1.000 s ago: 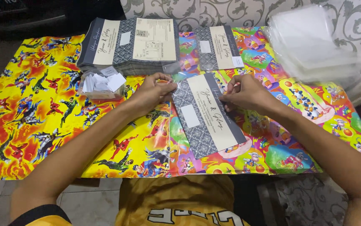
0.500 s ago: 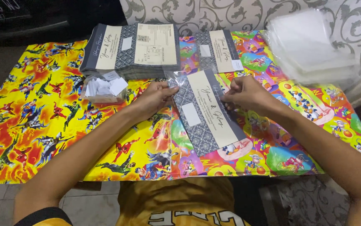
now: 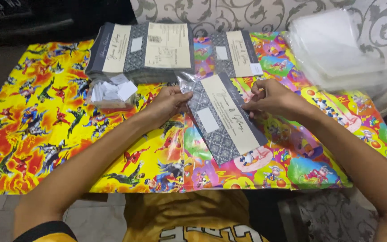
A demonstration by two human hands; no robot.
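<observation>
Invitation card [image 3: 224, 117], long, grey-patterned with cream panel, lies tilted in clear glossy sleeve; your left hand [image 3: 168, 104] and right hand [image 3: 268, 97] pinch its far edges, apart.

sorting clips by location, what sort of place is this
Probably a home set up for craft or packing work, not a workshop. The low table wears a cartoon-print cover, patterned upholstery sits behind it, and stacked grey-and-cream cards lie near clear plastic sleeves.
</observation>
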